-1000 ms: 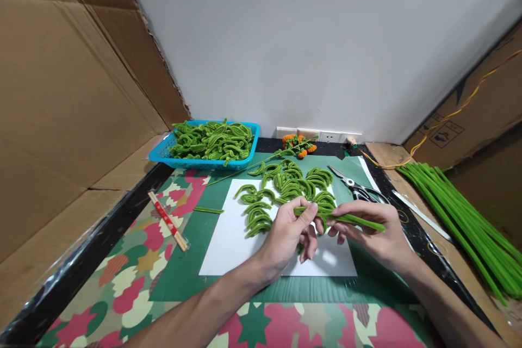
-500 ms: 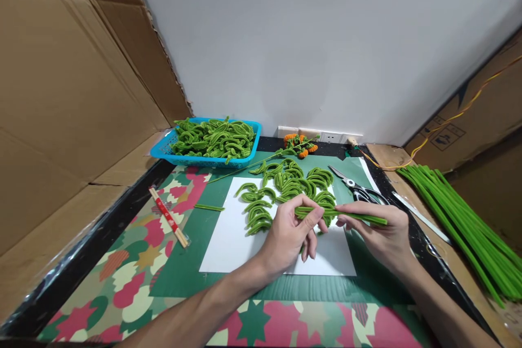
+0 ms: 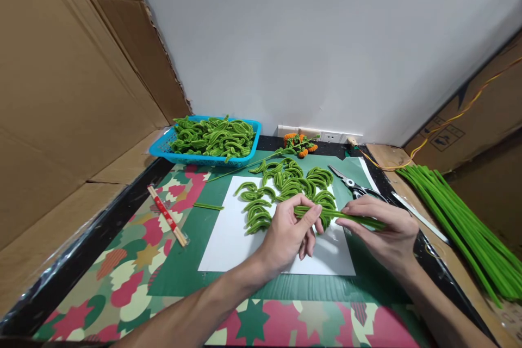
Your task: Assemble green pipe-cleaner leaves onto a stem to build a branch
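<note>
A small bundle of straight green fuzzy stems (image 3: pixel 332 213) stretches between my two hands above a white sheet (image 3: pixel 228 253). My left hand (image 3: pixel 291 228) pinches its left part between thumb and fingers. Around its right part the fingers of my right hand (image 3: pixel 381 225) are closed, covering some of it. Curved green pieces (image 3: pixel 291 179) lie in clusters on the sheet and the green mat, just beyond my hands. Two short straight green stems (image 3: pixel 209 206) rest on the mat to the left.
A blue basket (image 3: pixel 240 162) heaped with green pieces stands at the back left. Orange flowers (image 3: pixel 302 144) lie by the wall. Scissors (image 3: pixel 353 182) rest behind my right hand; long green stems (image 3: pixel 460 228) lie far right. Wrapped chopsticks (image 3: pixel 168 216) are at left.
My right hand has shifted slightly right along the bundle and now covers more of its right end. My left hand has barely moved and keeps its pinch.
</note>
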